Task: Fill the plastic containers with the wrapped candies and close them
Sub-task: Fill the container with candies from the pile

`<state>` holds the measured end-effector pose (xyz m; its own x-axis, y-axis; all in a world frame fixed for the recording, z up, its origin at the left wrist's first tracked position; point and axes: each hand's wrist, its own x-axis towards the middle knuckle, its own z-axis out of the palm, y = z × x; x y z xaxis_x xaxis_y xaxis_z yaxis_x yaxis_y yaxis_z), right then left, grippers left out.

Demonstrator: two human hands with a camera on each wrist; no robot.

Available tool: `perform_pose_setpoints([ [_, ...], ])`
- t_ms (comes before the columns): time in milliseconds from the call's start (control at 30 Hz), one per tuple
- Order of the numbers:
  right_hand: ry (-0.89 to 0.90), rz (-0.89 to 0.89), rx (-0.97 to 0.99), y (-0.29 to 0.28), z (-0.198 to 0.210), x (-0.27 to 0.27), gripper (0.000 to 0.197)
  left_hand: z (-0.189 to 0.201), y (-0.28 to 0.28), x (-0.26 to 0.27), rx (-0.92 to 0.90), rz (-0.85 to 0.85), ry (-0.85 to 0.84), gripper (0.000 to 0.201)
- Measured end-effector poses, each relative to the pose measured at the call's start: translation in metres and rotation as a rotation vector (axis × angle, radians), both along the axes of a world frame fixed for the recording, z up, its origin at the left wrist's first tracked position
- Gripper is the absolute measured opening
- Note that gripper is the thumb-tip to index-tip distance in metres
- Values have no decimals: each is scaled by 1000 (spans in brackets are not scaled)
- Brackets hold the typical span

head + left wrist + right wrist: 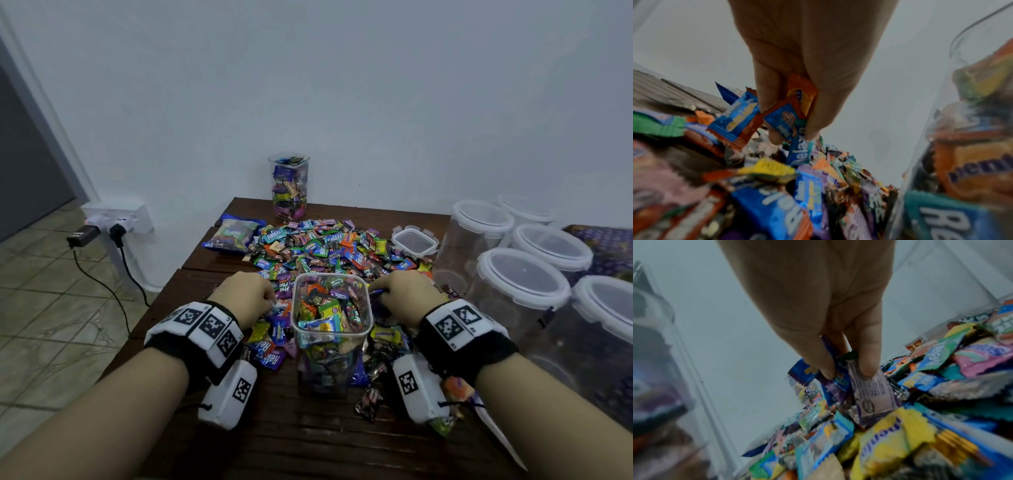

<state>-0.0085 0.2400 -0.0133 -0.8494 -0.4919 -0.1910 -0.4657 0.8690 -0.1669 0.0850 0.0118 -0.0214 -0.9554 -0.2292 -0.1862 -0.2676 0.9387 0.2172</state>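
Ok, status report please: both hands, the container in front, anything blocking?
Left hand pinches candies; right hand pinches candies. Open container between them, nearly full, no lid. Loose lid lies beyond the candy pile. Nothing blocking.

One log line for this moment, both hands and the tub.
left hand: pinching candies | right hand: pinching candies | tub: nearly full, open | lid: on table

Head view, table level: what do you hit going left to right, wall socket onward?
Wall socket → left hand → open candy container → right hand → lidded empty containers.
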Motion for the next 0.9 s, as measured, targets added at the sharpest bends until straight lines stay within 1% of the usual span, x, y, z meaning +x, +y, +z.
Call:
perform_pose_setpoints([
  [67, 8, -29, -84, 4, 4, 0, 39, 3, 0, 3, 49, 12, 46, 19],
  [167, -20, -86, -263, 10, 10, 1, 35, 11, 1, 8, 136, 30, 142, 10],
  [333, -48, -124, -546, 16, 25, 5, 28, 27, 3, 15, 300, 88, 371, 11],
  [433, -124, -127, -750, 17, 36, 10, 26, 33, 5, 17, 361, 111, 439, 10],
  [633, -52, -64, -997, 12, 66, 23, 34, 40, 7, 20, 454, 111, 518, 7],
  [767, -154, 38, -1141, 3, 86, 43, 32, 46, 8, 23, 452, 101, 548, 7],
  [900, -221, 150, -1117, -4, 94, 66, 33, 49, 8, 24, 468, 109, 568, 7],
])
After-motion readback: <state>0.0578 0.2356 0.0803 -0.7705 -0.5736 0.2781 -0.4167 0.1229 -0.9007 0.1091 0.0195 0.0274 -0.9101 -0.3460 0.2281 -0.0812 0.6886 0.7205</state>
